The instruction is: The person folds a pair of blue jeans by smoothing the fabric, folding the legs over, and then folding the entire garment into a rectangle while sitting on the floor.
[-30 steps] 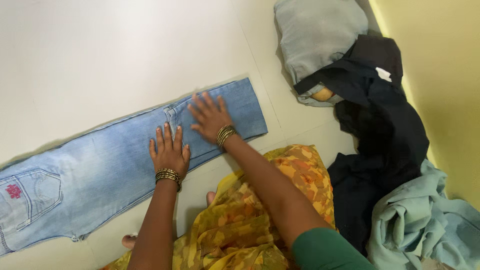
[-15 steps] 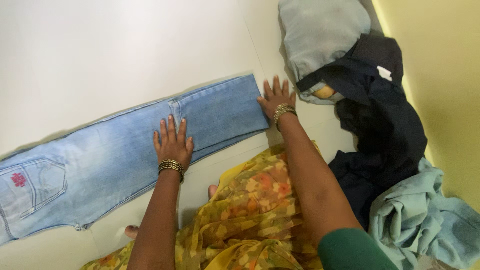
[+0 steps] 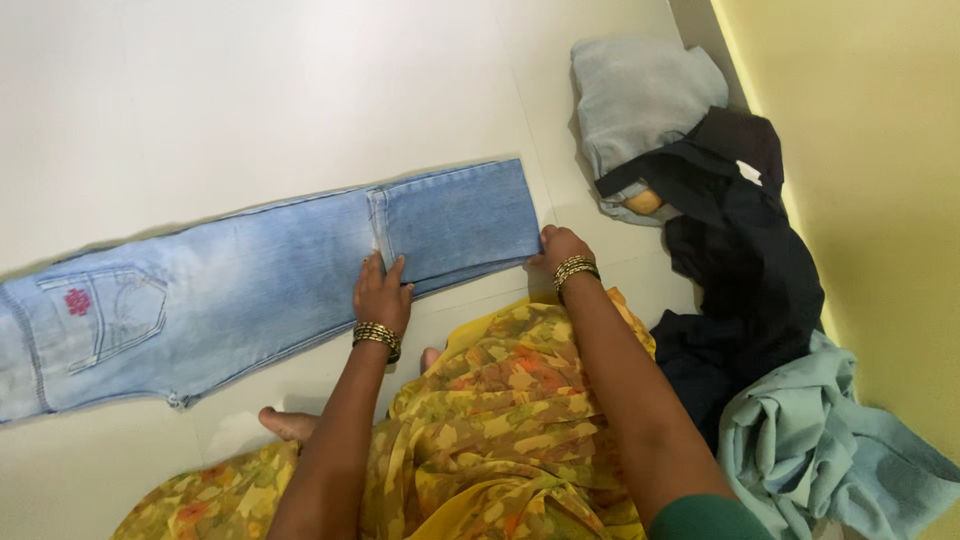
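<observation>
My right hand (image 3: 560, 246) has slid off the flattened leg to the hem corner of the pale blue denim jeans (image 3: 250, 290) spread on the white floor (image 3: 200, 100); its fingers look curled onto that edge, though I cannot tell whether they pinch it. My left hand (image 3: 381, 292) has shifted toward the knee seam, fingers flat and open, pressing cloth. I read smoothing as finished.

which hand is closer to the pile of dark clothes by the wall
Right. The right hand grips the jeans' hem end, close to the dark clothes pile; the left hand rests mid-leg, farther away.
</observation>
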